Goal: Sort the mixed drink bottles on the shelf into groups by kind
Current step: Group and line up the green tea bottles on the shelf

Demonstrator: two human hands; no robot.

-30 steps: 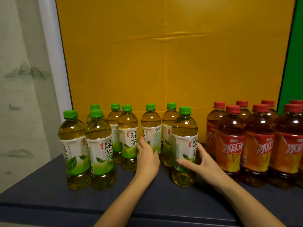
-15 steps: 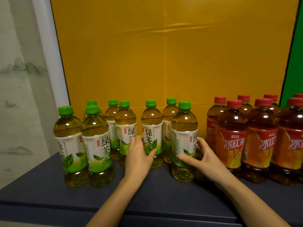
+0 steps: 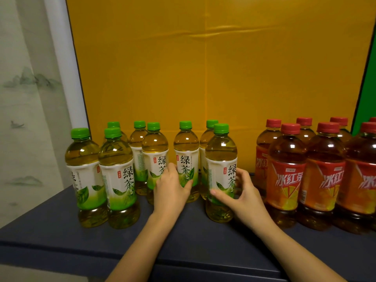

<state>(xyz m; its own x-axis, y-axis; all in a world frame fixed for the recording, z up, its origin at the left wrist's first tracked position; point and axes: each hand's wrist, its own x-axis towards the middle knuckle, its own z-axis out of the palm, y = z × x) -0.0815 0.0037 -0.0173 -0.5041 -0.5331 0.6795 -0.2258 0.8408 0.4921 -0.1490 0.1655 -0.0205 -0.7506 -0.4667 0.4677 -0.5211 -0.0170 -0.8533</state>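
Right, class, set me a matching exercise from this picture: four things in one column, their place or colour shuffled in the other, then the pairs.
Column A
1 left hand
2 right hand
3 red-capped bottles
4 back panel

Column B
a yellow-orange
b right end of the shelf
c holding the middle green-capped bottle
d gripping the front green-capped bottle nearest the red caps

Pairs: 1-c, 2-d, 3-b, 4-a

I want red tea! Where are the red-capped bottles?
Head view: the red-capped iced tea bottles stand grouped at the right end of the shelf, just right of the green tea bottles.
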